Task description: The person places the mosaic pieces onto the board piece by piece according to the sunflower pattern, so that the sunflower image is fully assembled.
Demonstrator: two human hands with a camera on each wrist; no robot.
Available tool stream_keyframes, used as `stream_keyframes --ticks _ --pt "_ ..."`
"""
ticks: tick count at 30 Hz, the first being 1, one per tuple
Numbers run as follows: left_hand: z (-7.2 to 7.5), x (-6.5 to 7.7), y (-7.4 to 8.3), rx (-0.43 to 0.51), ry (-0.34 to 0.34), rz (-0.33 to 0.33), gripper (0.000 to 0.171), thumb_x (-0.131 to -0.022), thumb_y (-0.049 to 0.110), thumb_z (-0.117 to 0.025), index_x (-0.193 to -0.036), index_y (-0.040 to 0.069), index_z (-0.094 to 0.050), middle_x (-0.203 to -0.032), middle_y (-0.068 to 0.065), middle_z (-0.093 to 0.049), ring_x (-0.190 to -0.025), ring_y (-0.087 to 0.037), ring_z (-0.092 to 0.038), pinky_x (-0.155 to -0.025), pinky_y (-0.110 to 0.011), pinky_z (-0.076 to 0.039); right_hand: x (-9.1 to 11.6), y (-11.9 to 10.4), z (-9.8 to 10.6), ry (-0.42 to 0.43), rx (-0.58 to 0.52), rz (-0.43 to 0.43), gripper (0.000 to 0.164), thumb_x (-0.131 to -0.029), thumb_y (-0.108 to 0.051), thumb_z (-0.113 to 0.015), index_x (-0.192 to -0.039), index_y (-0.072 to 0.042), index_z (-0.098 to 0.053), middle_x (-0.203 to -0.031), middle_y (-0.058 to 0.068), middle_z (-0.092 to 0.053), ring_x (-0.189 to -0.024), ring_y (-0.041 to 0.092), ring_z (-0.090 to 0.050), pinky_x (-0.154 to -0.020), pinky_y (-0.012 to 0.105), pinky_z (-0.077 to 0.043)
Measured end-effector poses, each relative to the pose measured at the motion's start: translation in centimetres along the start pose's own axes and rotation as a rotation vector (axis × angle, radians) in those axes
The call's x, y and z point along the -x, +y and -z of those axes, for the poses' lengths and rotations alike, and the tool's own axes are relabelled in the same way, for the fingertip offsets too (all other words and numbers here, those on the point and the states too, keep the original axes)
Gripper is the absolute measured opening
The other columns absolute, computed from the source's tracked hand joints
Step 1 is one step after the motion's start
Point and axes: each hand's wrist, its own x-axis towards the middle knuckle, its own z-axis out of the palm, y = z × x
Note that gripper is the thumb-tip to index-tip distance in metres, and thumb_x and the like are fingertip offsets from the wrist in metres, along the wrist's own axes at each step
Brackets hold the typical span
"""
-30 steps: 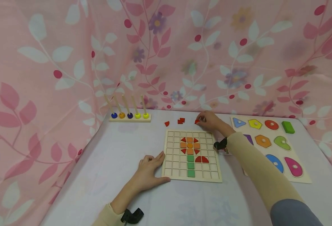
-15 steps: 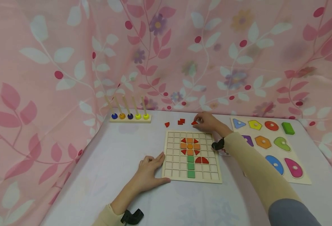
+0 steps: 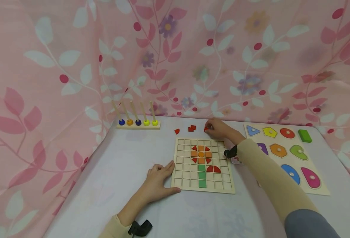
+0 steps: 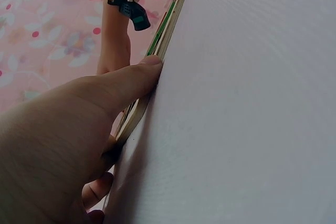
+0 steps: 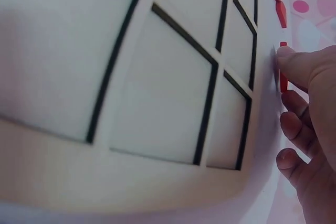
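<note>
A square wooden grid board (image 3: 186,175) lies flat on the table. Orange squares and red pieces make a flower shape on it around an orange disc (image 3: 201,154), above a column of green squares (image 3: 202,175) with two red quarter-rounds (image 3: 213,169) beside it. My left hand (image 3: 157,182) rests at the board's lower left corner, thumb (image 4: 149,64) on the near edge and fingers along the left side. Beyond the board's far edge, my right hand (image 3: 219,128) pinches a small red piece (image 5: 284,81) between thumb and finger; its full outline is partly covered.
Several loose red pieces (image 3: 191,128) lie behind the board, with one quarter-round (image 3: 177,131) to their left. A bead-peg stand (image 3: 138,127) is at the back left. On the right are a shape puzzle board (image 3: 291,178) and a green block (image 3: 304,136).
My right hand has shifted slightly left with the red piece, which has turned in the fingers. The left hand has stayed at the board corner.
</note>
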Motion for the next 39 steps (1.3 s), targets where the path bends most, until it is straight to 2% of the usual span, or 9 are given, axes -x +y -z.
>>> stream_keyframes --ticks 6,11,17,23,29,39 --pt "-0.2 -0.1 -0.1 -0.014 -0.004 -0.001 0.099 -0.084 0.06 -0.084 -0.161 0.011 -0.046 -0.17 0.0 -0.039 -0.127 -0.027 -0.044 -0.094 -0.044 -0.033 2.0 -0.8 0.8 0.034 -0.057 0.072 0.02 -0.104 -0.013 -0.068 -0.118 0.002 -0.068 -0.111 0.015 -0.069 -0.093 0.028 -0.055 -0.086 0.046 -0.049" --pt "-0.4 -0.2 -0.3 -0.015 0.003 -0.001 0.099 -0.083 0.061 -0.084 -0.161 0.012 -0.047 -0.17 0.001 -0.039 -0.127 -0.027 -0.044 -0.095 -0.044 -0.034 5.6 -3.0 0.8 0.07 -0.084 0.145 0.02 -0.105 -0.012 -0.068 -0.12 0.0 -0.067 -0.112 0.012 -0.067 -0.098 0.027 -0.052 -0.087 0.044 -0.045" --pt "-0.6 -0.2 -0.4 -0.011 -0.012 -0.001 0.099 -0.083 0.061 -0.084 -0.161 0.012 -0.046 -0.17 0.001 -0.038 -0.127 -0.027 -0.044 -0.097 -0.046 -0.034 11.5 -6.4 -1.4 0.055 -0.147 0.127 0.021 -0.104 -0.013 -0.07 -0.122 -0.004 -0.065 -0.116 0.007 -0.067 -0.102 0.024 -0.054 -0.091 0.043 -0.049" --pt "-0.5 -0.2 -0.2 -0.012 0.003 0.014 0.099 -0.083 0.058 -0.086 -0.161 0.012 -0.046 -0.17 0.001 -0.038 -0.125 -0.025 -0.044 -0.099 -0.047 -0.033 15.2 -8.6 -3.8 0.062 -0.122 0.099 0.019 -0.103 -0.013 -0.07 -0.12 -0.006 -0.066 -0.119 0.006 -0.068 -0.107 0.023 -0.058 -0.094 0.043 -0.053" --pt "-0.2 0.0 -0.1 0.016 0.002 0.016 0.098 -0.082 0.056 -0.087 -0.16 0.011 -0.047 -0.169 0.0 -0.039 -0.123 -0.025 -0.044 -0.099 -0.048 -0.033 17.2 -9.4 -5.2 0.064 -0.108 0.048 0.021 -0.102 -0.018 -0.073 -0.12 -0.012 -0.065 -0.119 -0.001 -0.065 -0.107 0.017 -0.054 -0.094 0.039 -0.053" --pt "-0.4 -0.1 -0.3 -0.005 0.002 0.014 0.099 -0.083 0.06 -0.085 -0.161 0.012 -0.046 -0.17 0.002 -0.036 -0.126 -0.025 -0.044 -0.101 -0.048 -0.033 18.1 -9.3 -5.1 0.109 -0.049 0.092 0.019 -0.101 -0.015 -0.074 -0.119 -0.016 -0.069 -0.118 -0.005 -0.065 -0.109 0.015 -0.053 -0.095 0.04 -0.052"
